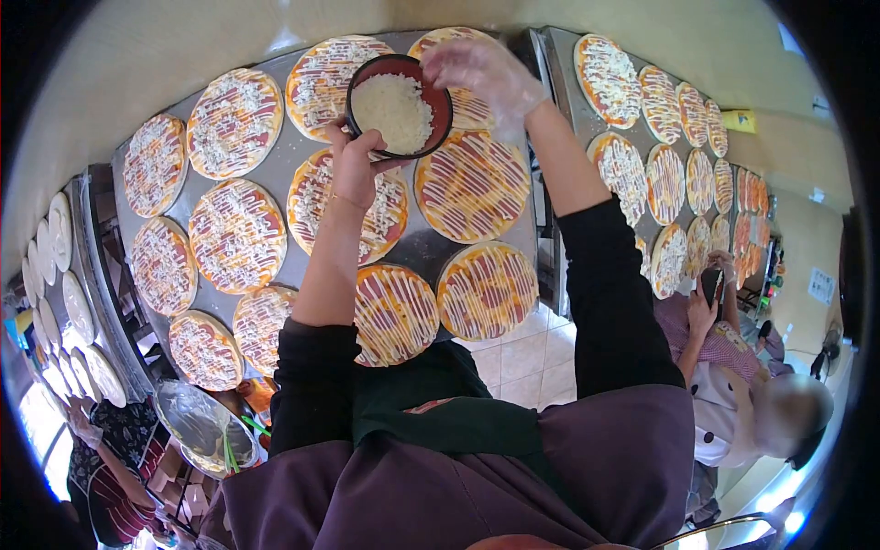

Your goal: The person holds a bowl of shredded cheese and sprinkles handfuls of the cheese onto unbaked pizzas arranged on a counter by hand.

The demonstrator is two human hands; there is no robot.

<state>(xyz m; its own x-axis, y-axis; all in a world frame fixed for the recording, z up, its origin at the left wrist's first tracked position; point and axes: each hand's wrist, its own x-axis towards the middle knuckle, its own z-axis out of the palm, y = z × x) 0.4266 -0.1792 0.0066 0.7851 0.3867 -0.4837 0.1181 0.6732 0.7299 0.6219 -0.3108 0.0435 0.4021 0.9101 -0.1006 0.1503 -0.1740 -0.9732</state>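
My left hand [356,165] is bare and closed on the rim of a dark bowl [443,115] with a reddish inside. Grated white cheese [392,112] fills much of it. Just right of the bowl is my right hand [486,73], in a clear plastic glove, with its fingers stretched loosely toward the rim and slightly blurred. Beneath it lies a pizza [456,41] partly hidden by the hand and bowl. Nearer to me, a pizza [472,186] carries sauce stripes without white crumbs. One pizza [236,124] at the left has sauce stripes and scattered cheese.
Pizzas cover the metal table [291,240]. Across a gap on the right, a second table [561,82] bears more pizzas. Plain dough rounds [78,307] lie far left. A plastic-covered bowl [188,412] stands lower left. One person [110,467] is left, another [724,394] right.
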